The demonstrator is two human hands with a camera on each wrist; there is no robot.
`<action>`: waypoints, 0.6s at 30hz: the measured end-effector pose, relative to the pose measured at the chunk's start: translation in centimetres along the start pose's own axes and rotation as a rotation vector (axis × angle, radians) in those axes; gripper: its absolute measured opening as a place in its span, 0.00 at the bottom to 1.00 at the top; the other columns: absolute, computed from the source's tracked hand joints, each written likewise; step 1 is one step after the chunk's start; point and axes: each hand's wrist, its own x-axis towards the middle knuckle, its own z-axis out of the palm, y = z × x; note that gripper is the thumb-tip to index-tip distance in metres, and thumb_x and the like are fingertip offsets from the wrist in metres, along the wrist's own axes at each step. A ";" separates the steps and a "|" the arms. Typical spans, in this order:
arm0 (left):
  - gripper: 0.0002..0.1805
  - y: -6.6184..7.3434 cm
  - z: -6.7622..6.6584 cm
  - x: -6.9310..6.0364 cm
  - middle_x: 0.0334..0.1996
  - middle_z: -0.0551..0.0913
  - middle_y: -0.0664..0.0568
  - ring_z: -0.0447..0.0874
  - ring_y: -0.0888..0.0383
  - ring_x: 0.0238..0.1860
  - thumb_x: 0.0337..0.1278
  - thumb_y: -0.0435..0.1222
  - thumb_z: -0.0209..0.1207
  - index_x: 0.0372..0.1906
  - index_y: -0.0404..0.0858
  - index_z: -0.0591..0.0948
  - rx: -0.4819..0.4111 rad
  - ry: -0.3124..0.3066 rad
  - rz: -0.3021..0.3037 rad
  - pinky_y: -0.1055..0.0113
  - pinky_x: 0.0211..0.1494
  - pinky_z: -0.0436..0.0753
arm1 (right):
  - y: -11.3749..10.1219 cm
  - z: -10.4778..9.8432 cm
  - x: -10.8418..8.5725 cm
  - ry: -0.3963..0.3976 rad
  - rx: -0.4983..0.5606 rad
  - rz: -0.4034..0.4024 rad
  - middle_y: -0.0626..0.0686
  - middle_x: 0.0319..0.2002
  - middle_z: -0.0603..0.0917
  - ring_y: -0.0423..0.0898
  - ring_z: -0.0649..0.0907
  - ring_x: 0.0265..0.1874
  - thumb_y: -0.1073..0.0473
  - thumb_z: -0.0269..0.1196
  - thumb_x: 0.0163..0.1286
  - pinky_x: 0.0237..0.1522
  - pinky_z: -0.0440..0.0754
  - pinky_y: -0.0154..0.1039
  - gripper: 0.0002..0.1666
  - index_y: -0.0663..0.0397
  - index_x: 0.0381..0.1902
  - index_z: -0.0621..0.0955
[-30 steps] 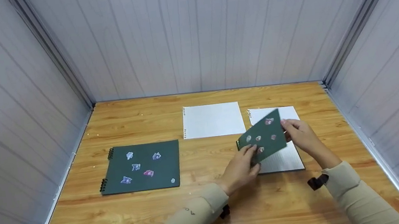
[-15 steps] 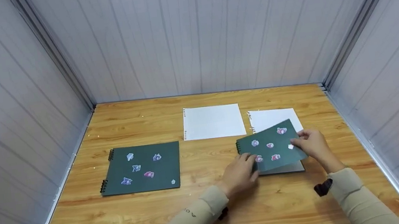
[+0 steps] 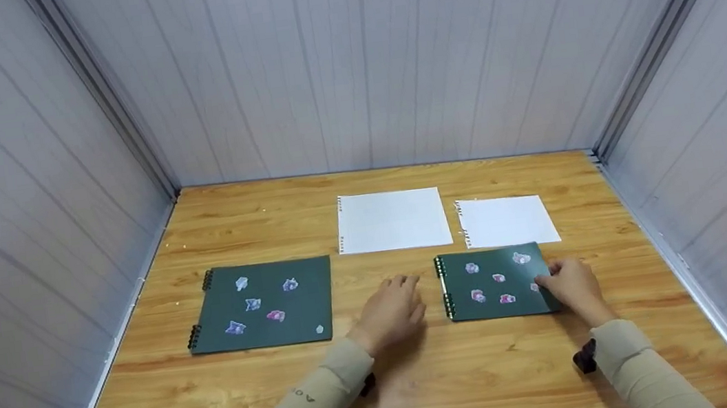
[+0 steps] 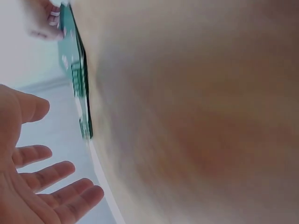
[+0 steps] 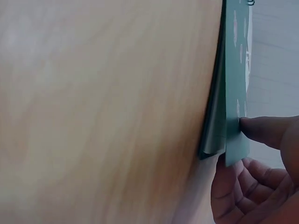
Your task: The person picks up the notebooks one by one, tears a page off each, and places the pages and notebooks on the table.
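A small green spiral notebook (image 3: 491,285) with several pink stickers lies on the table at the right, its rings along the left side. My right hand (image 3: 571,286) pinches the right edge of its front cover (image 5: 236,84), thumb on top and fingers below. In the right wrist view that cover stands slightly raised off the pages. My left hand (image 3: 387,312) hovers left of the notebook, apart from it, with its fingers (image 4: 51,175) spread and nothing in them. Farther left lies a larger green spiral notebook (image 3: 262,306) with blue and pink stickers.
Behind the notebooks lie two white sheets with torn ring holes: a larger sheet (image 3: 393,221) in the middle and a smaller sheet (image 3: 509,221) close behind the small notebook. Pale panel walls (image 3: 346,60) enclose the wooden table (image 3: 469,385) at the back and sides.
The small notebook's cover has come down from a steep tilt to nearly flat over the pages. My left hand has let go of it and moved left; my right hand has lowered with the cover.
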 end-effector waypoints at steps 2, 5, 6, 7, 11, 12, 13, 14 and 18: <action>0.31 -0.8 -0.6 -0.4 0.73 0.78 0.37 0.78 0.40 0.73 0.82 0.44 0.57 0.80 0.34 0.71 -0.021 0.010 -0.025 0.47 0.75 0.81 | 0.1 0.2 0.0 0.001 -0.013 -0.004 0.62 0.39 0.88 0.54 0.82 0.37 0.54 0.70 0.73 0.38 0.80 0.45 0.16 0.66 0.41 0.86; 0.31 -2.2 -1.2 -0.9 0.72 0.78 0.37 0.78 0.39 0.72 0.82 0.44 0.57 0.79 0.34 0.71 -0.044 0.027 -0.054 0.46 0.74 0.81 | 0.1 0.5 -0.1 0.002 -0.018 0.008 0.61 0.37 0.87 0.53 0.82 0.36 0.54 0.70 0.74 0.36 0.79 0.44 0.16 0.66 0.39 0.86; 0.31 -2.6 -1.4 -1.1 0.72 0.78 0.36 0.78 0.38 0.72 0.82 0.44 0.57 0.79 0.34 0.71 -0.050 0.033 -0.061 0.46 0.74 0.82 | 0.1 0.6 -0.1 0.001 -0.021 0.017 0.61 0.37 0.87 0.53 0.82 0.36 0.54 0.70 0.75 0.37 0.79 0.45 0.16 0.66 0.40 0.86; 0.31 -3.1 -1.6 -1.3 0.72 0.78 0.36 0.79 0.38 0.71 0.81 0.44 0.57 0.79 0.34 0.72 -0.054 0.042 -0.067 0.45 0.73 0.82 | 0.0 0.7 -0.1 -0.002 -0.023 0.030 0.62 0.38 0.87 0.53 0.82 0.37 0.54 0.69 0.75 0.38 0.80 0.45 0.16 0.66 0.41 0.86; 0.30 -4.8 -2.1 -2.4 0.70 0.80 0.35 0.81 0.37 0.68 0.81 0.44 0.58 0.77 0.33 0.73 -0.038 0.080 -0.082 0.42 0.68 0.85 | -0.3 0.8 -0.1 -0.026 -0.054 0.071 0.69 0.47 0.88 0.58 0.84 0.43 0.54 0.68 0.77 0.48 0.85 0.55 0.21 0.71 0.50 0.85; 0.30 -5.1 -2.2 -2.6 0.69 0.80 0.35 0.81 0.36 0.68 0.81 0.44 0.59 0.77 0.33 0.73 -0.036 0.090 -0.087 0.42 0.68 0.85 | -0.4 0.7 -0.1 -0.031 -0.072 0.072 0.71 0.50 0.87 0.60 0.85 0.45 0.54 0.67 0.77 0.51 0.86 0.58 0.22 0.72 0.53 0.84; 0.30 -5.5 -2.4 -2.8 0.69 0.80 0.35 0.81 0.36 0.68 0.81 0.44 0.59 0.77 0.33 0.73 -0.033 0.099 -0.093 0.41 0.68 0.85 | -0.7 0.6 -0.1 -0.035 -0.091 0.071 0.72 0.52 0.87 0.61 0.85 0.46 0.54 0.67 0.78 0.53 0.86 0.60 0.24 0.74 0.55 0.83; 0.30 -5.8 -2.6 -3.0 0.69 0.80 0.35 0.81 0.36 0.68 0.81 0.44 0.59 0.77 0.32 0.73 -0.027 0.103 -0.102 0.41 0.68 0.84 | -1.0 0.6 -0.1 -0.037 -0.111 0.066 0.74 0.54 0.86 0.62 0.86 0.48 0.54 0.66 0.78 0.55 0.86 0.62 0.26 0.75 0.58 0.82; 0.31 -7.1 -3.7 -3.4 0.71 0.79 0.34 0.79 0.35 0.70 0.81 0.44 0.59 0.77 0.32 0.73 -0.004 0.132 -0.137 0.40 0.72 0.82 | -3.0 0.7 0.1 0.005 -0.153 0.007 0.74 0.57 0.86 0.63 0.88 0.48 0.52 0.65 0.80 0.54 0.86 0.63 0.30 0.75 0.65 0.80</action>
